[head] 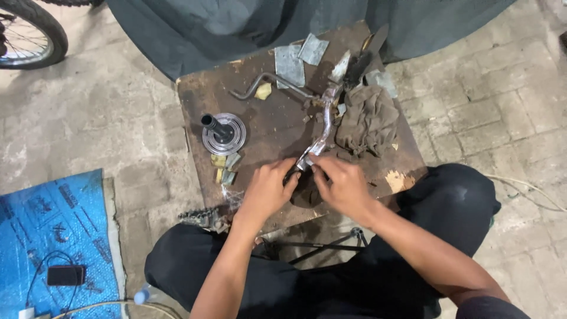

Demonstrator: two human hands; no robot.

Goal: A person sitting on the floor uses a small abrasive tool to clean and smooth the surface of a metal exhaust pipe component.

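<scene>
Clearly both hands meet at the near end of a curved chrome lever (319, 139) that lies on the low wooden desk (271, 127); the left hand (267, 190) curls narrow around the lever's tip, and the right hand (342, 184) pinches the same end from the other side, fingers closed on it or on a small part there; which of the two I cannot tell. The lever runs away from the person toward a dirty brown rag (369, 121) just beside it; its far end lies among grey metal scraps (298, 59) near the desk's far edge.

The risks, as I judge them: the grip sits on a slim polished end, so a hard pull could make the fingers slip and knock a knuckle on the board; the lever could swing and sweep the rag or the scraps off the desk; the small yellow and grey blocks (223, 165) by the left wrist could be nudged off the near edge; the round metal disc with a black stem (223, 133) stands upright well apart and looks safer.

As for packages and signs: a blue printed plastic sheet (50, 227) lies flat on the paved floor to the left, a dark phone (65, 274) resting on it; a bent grey rod (263, 82) lies near the scraps; no labels show on the desk itself.
</scene>
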